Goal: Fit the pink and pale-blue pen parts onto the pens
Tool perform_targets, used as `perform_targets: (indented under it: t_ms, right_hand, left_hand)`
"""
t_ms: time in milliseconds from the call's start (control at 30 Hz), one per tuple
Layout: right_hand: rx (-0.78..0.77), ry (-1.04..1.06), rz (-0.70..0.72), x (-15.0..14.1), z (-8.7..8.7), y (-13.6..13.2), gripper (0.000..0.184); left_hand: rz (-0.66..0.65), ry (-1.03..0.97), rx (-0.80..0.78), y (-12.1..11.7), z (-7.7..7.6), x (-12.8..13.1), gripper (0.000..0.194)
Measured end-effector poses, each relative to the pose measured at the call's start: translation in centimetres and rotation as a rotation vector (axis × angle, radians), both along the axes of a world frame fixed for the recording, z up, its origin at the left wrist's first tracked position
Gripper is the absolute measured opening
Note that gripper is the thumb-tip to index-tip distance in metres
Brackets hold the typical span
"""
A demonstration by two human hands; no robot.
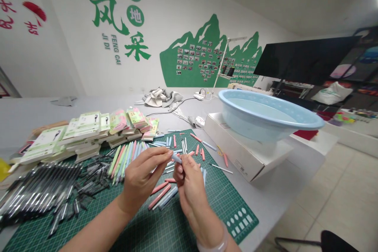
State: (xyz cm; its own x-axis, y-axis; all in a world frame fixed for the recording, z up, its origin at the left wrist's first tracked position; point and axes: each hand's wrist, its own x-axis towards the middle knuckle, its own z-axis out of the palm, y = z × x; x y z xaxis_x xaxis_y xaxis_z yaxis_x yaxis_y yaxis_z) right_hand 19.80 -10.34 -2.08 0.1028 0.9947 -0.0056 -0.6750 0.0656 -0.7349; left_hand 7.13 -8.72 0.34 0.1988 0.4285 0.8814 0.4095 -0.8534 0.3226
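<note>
Both my hands meet over the green cutting mat (165, 228). My left hand (141, 179) pinches the end of a small pale blue pen part (176, 159). My right hand (189, 185) is closed around the same piece from below, fingers curled. Loose pastel pen barrels (124, 157) in green, pink and blue lie just behind my hands. More pink and blue barrels (161, 195) lie under my hands. A heap of black pen refills (38, 193) fills the mat's left side.
Stacks of green and pink pen packets (88, 130) stand at the back left. A light blue basin (265, 112) sits on a white box (242, 149) at the right. Cloth and cables (161, 97) lie near the wall. The table edge drops to tiled floor at the right.
</note>
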Motion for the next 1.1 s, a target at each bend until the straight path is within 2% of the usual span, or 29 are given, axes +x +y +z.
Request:
perform_targets:
  t_ms: [100,167,267,333,400,500,600,667,733,833,900,1000,1100]
  right_hand:
    - [-0.015,0.055,0.055,-0.2,-0.3,-0.2,0.027]
    - [0.0,0.068,0.129,-0.2,-0.5,-0.3,0.026]
    - [0.053,0.027,0.254,0.0,-0.4,-0.3,0.022]
    - [0.105,-0.034,0.347,0.3,0.0,-0.2,0.019]
    - [0.162,-0.104,0.382,0.6,0.5,0.2,0.018]
    - [0.204,-0.191,0.385,1.0,0.9,1.1,0.02]
    - [0.231,-0.216,0.392,1.2,0.7,1.9,0.021]
    - [0.215,-0.207,0.425,1.4,0.2,2.3,0.024]
    - [0.171,-0.205,0.454,1.7,-0.3,2.6,0.026]
    - [0.111,-0.225,0.445,2.5,-1.1,3.1,0.023]
    - [0.094,-0.225,0.415,3.0,-1.6,3.4,0.023]
    - [0.097,-0.209,0.369,3.4,-2.1,3.8,0.023]
    - [0.103,-0.201,0.34,3.5,-2.3,4.0,0.022]
  left_hand:
    - [0.012,-0.002,0.005,0.0,-0.2,0.2,0.033]
    - [0.02,-0.047,-0.067,0.1,-0.1,0.3,0.027]
    - [0.009,-0.146,-0.336,0.4,0.8,0.3,0.015]
    - [-0.04,-0.161,-0.521,0.7,1.7,0.2,0.015]
    - [-0.078,-0.113,-0.618,0.9,2.7,-0.1,0.018]
    - [-0.069,0.007,-0.614,1.1,3.7,-0.3,0.016]
    - [-0.045,0.083,-0.505,1.5,3.6,-0.3,0.012]
    - [-0.052,0.122,-0.489,2.0,2.9,-0.5,0.014]
    - [-0.032,0.116,-0.558,2.5,1.8,-0.8,0.023]
    - [0.184,0.143,-0.675,3.0,-0.4,-1.8,0.031]
    - [0.313,0.383,-0.725,3.0,-2.1,-2.5,0.02]
    - [0.378,0.756,-0.792,2.5,-4.3,-2.8,0.011]
    - [0.455,0.902,-0.775,1.8,-5.7,-2.2,0.014]
